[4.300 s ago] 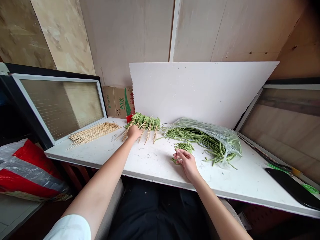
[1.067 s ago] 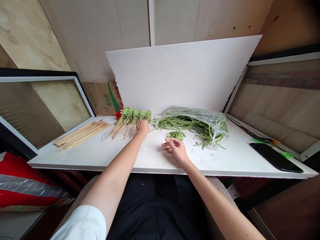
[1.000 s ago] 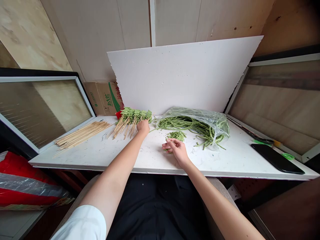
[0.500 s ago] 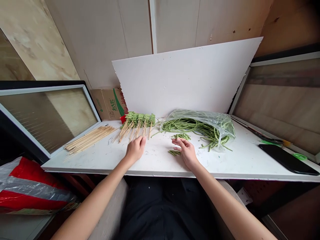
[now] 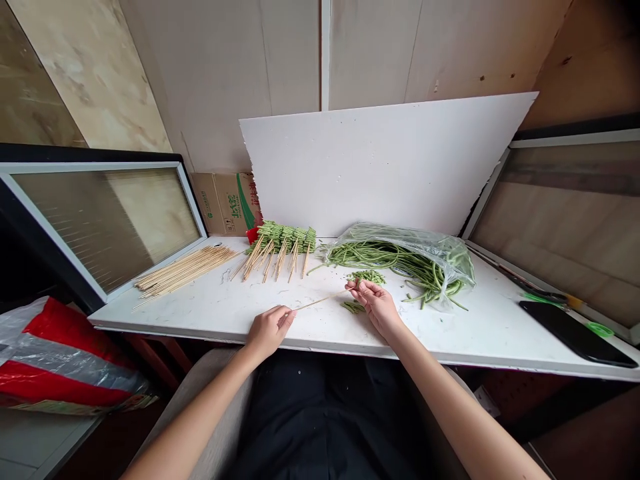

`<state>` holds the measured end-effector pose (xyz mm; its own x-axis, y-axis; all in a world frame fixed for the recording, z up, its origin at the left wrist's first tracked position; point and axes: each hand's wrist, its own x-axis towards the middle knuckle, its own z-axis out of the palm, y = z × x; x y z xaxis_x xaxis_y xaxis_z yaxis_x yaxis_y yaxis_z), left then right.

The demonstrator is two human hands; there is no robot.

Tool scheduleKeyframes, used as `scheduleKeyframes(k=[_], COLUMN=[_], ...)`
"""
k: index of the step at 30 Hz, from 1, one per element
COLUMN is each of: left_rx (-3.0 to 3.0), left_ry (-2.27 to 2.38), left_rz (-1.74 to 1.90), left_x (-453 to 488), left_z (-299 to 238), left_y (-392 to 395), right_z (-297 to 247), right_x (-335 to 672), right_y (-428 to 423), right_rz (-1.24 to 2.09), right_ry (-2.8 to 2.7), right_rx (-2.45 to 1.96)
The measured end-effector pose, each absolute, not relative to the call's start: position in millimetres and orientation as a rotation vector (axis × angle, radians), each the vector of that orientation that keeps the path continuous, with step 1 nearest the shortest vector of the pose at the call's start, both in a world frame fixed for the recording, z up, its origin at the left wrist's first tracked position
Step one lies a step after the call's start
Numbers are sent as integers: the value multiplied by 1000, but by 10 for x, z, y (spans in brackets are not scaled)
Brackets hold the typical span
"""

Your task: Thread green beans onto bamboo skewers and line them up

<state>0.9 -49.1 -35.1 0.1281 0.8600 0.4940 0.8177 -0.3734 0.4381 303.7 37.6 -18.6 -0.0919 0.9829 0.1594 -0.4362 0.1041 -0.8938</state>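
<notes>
My left hand [image 5: 269,328] pinches the near end of a thin bamboo skewer [image 5: 320,301] that points right and away across the white table [image 5: 225,308]. My right hand [image 5: 376,303] has its fingers curled at the skewer's tip, right by a small pile of cut green bean pieces [image 5: 367,276]; a few more pieces [image 5: 350,307] lie just left of it. Whether it pinches a piece I cannot make out. Behind lie finished bean skewers [image 5: 280,241] in a row and a clear bag of long green beans [image 5: 405,259].
A bundle of bare bamboo skewers [image 5: 185,268] lies at the table's left. A white board [image 5: 380,160] leans on the wall, a cardboard box [image 5: 227,202] beside it. A black phone [image 5: 575,323] lies at the right edge. Glass-topped cabinets flank the table; a red and clear bag [image 5: 55,353] sits low left.
My left hand drew back from the row of finished skewers toward the table's near edge and now holds one skewer. My right hand stayed by the cut pieces and meets the skewer's tip.
</notes>
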Motion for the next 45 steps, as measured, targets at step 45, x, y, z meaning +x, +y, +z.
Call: scheduleKeyframes(k=[45], left_rx=[2265], left_ry=[1807], left_rz=[1148], left_x=[6], left_z=[-423], left_y=[-515], right_z=[-120], right_x=[3000], right_y=[296], right_rz=[1465], right_ry=[-1089], right_rx=[-740])
